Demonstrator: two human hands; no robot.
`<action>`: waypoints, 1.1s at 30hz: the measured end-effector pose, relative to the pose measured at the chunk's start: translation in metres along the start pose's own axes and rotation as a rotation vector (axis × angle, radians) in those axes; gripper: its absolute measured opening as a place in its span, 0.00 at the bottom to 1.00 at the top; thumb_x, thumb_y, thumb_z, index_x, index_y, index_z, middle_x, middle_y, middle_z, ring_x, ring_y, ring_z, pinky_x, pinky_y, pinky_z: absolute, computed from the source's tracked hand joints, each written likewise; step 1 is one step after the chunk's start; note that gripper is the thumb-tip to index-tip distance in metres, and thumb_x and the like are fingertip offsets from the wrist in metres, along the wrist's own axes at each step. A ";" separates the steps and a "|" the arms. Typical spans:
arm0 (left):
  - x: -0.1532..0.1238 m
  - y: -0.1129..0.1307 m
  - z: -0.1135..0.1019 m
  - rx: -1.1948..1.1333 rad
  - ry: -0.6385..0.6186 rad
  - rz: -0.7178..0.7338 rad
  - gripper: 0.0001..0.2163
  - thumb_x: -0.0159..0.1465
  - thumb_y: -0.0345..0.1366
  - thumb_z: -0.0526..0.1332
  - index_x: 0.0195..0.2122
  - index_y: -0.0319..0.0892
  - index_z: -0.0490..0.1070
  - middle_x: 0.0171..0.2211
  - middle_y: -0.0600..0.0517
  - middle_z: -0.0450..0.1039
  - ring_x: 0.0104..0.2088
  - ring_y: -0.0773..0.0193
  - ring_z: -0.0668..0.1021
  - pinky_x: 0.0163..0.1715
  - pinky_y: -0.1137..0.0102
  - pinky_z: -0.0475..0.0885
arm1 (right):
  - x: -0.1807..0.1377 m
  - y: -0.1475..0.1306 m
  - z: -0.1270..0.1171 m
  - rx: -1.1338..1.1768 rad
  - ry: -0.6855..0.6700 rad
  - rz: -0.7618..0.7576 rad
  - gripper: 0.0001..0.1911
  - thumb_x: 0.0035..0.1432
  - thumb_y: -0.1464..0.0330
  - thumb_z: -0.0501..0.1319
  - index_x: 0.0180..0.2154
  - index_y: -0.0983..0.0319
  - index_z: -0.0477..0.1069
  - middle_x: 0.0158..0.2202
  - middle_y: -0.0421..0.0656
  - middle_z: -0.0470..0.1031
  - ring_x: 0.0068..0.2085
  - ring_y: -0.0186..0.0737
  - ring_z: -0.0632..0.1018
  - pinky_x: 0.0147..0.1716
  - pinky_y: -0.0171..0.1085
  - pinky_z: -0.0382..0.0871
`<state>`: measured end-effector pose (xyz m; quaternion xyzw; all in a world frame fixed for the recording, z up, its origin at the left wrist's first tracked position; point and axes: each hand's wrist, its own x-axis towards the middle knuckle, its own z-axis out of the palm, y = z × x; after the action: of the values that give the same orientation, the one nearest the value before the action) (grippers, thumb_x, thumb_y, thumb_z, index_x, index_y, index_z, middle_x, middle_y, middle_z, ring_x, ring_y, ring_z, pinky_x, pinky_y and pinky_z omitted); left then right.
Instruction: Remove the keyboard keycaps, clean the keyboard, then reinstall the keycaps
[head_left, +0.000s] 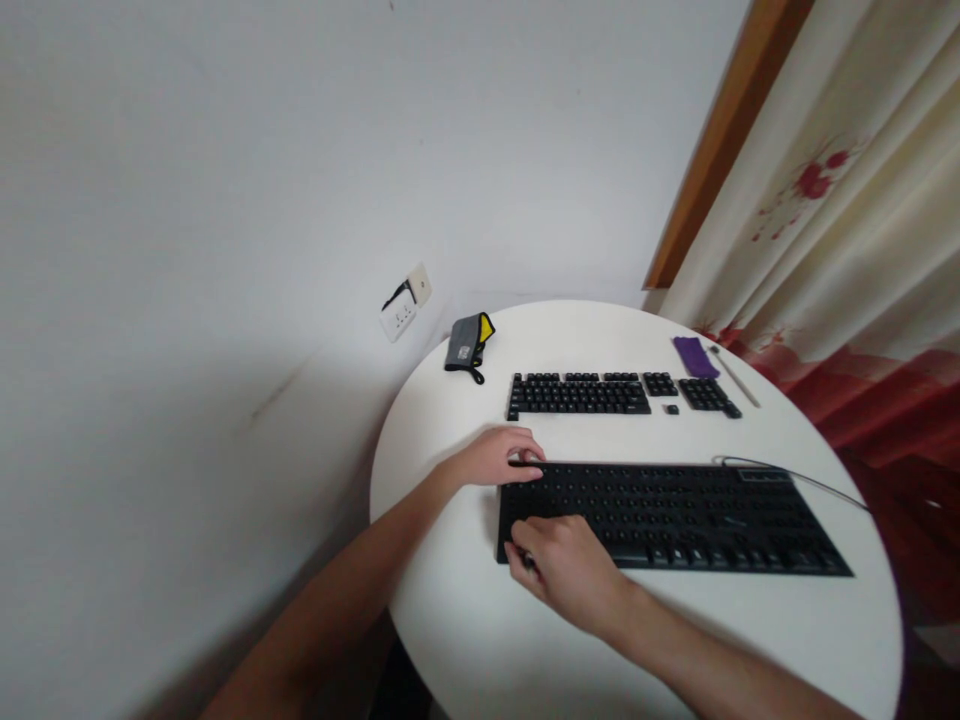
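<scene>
A black keyboard (660, 515) lies on the white round table (450, 560), and most of its keycaps are off. At its upper left corner, my left hand (499, 457) is closed on the edge, thumb and fingers curled around it. Over the lower left corner, my right hand (570, 565) is closed in a pinch. A small dark thing (529, 562) shows between its fingers, too hidden to name. Loose black keycaps (574, 396) sit in keyboard-like rows behind the keyboard, with a number block (703, 394) at the right.
A grey and yellow cloth (466, 342) lies at the back left. At the back right are a purple cloth (696, 357) and a thin pale stick (736, 378) with a dark end. The keyboard's cable (810, 478) runs off the right edge. A wall socket (399, 316) is on the left.
</scene>
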<state>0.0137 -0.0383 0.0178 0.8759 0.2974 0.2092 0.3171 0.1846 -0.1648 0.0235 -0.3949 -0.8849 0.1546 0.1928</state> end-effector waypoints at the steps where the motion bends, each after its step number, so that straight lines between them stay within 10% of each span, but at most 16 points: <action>1: 0.000 0.000 0.000 0.014 -0.007 0.003 0.09 0.59 0.39 0.66 0.40 0.47 0.79 0.31 0.53 0.74 0.31 0.65 0.74 0.34 0.73 0.67 | 0.000 -0.001 -0.001 -0.013 -0.006 -0.002 0.08 0.60 0.71 0.57 0.28 0.60 0.67 0.25 0.42 0.75 0.25 0.37 0.73 0.26 0.36 0.53; 22: 0.000 -0.013 0.002 0.067 -0.075 0.014 0.12 0.61 0.44 0.67 0.40 0.42 0.80 0.30 0.53 0.74 0.30 0.67 0.74 0.31 0.75 0.65 | -0.004 0.020 0.006 0.860 0.120 0.373 0.12 0.62 0.70 0.53 0.25 0.60 0.63 0.19 0.35 0.65 0.22 0.32 0.66 0.23 0.31 0.58; 33: 0.004 0.008 0.013 -0.079 0.228 0.158 0.14 0.65 0.42 0.63 0.48 0.41 0.75 0.41 0.44 0.77 0.41 0.59 0.76 0.41 0.66 0.71 | 0.006 0.051 -0.016 0.848 0.523 0.424 0.14 0.66 0.62 0.55 0.29 0.61 0.67 0.24 0.37 0.69 0.24 0.32 0.69 0.25 0.32 0.62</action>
<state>0.0268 -0.0460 0.0150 0.8541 0.2529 0.3431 0.2979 0.2211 -0.1255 0.0174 -0.4775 -0.5683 0.4304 0.5136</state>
